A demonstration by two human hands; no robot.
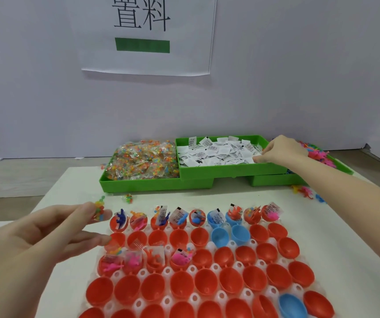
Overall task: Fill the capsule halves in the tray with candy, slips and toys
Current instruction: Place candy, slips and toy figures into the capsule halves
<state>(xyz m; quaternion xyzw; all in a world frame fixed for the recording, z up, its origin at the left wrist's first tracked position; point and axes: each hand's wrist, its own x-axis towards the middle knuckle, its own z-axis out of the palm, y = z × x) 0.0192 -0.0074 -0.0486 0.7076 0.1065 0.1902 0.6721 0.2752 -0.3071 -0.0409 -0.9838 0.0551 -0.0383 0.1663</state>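
Observation:
A clear tray (pixel 209 247) near me holds rows of red and a few blue capsule halves (pixel 199 236). The far row and part of the third row hold candy, slips and toys; other halves are empty. My left hand (pixel 46 246) pinches a small candy packet (pixel 99 211) between thumb and fingertips above the tray's far left corner. My right hand (pixel 281 149) reaches into the green bin of white paper slips (pixel 216 150), fingertips pinching slips at its right edge.
A green bin of candy packets (pixel 143 160) stands left of the slip bin. Pink and orange toys (pixel 317 154) lie in a bin at the far right, with some spilled on the table (pixel 303 191). Two loose candy packets (pixel 128 198) lie before the bins. A paper sign (pixel 143 35) hangs on the wall.

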